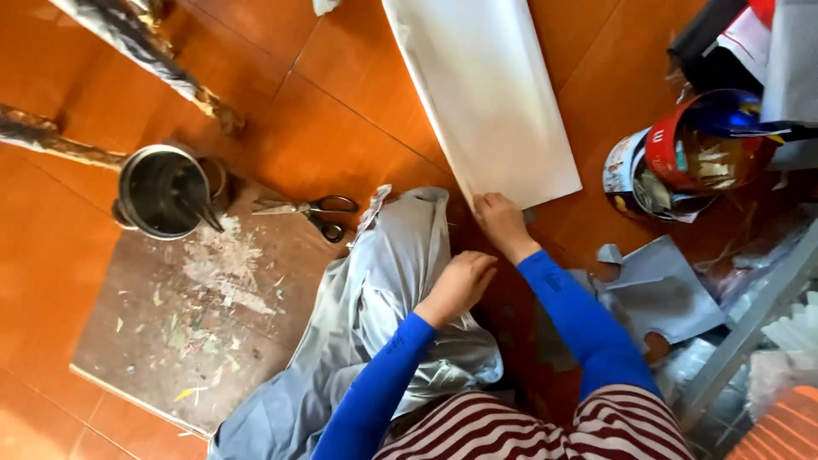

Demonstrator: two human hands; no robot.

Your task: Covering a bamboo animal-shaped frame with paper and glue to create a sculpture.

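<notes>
Head view: orange tiled floor (341,136), stained board (196,324).

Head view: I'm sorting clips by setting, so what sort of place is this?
Probably a home craft or workshop corner, worked at floor level. An orange tiled floor carries a glue-spattered board, scissors and a metal pot, while the right hand holds a large white sheet.

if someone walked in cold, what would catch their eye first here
Probably the long white sheet laid across the orange floor at top centre, with the right hand gripping its near edge. Just below, the left hand rests on crumpled grey cloth. Next would be the red can at right, and the metal pot beside scissors on a paint-flecked board at left.
</notes>
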